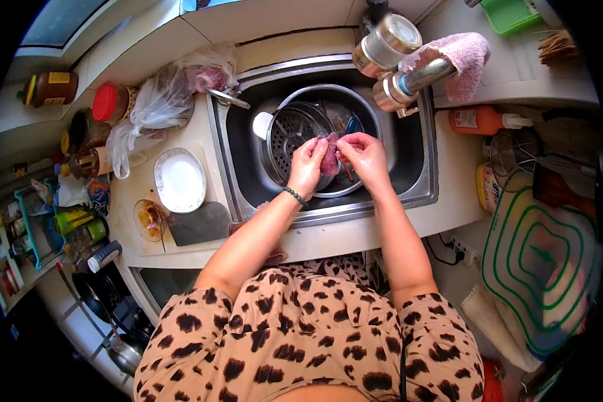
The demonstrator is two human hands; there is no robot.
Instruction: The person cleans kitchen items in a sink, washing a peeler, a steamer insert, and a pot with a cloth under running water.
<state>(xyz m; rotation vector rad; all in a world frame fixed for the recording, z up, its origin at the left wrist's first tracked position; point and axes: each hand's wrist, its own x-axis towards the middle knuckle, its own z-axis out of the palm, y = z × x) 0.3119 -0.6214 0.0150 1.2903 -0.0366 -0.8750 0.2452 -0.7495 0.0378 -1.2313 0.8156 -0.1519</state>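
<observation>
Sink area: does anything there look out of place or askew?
Two small things. A pink cloth hangs over the faucet spout, an unusual place for it. The perforated colander sits off-centre in the larger basin, its left side seemingly past the rim.

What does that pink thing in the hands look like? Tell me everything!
The pink thing is small, purplish pink and crumpled, longer than it is wide. It looks soft, but I can't tell what it is made of. It stands roughly upright in the picture, held over the basin in the sink. The left hand grips one side; the right hand's fingertips pinch the other.
</observation>
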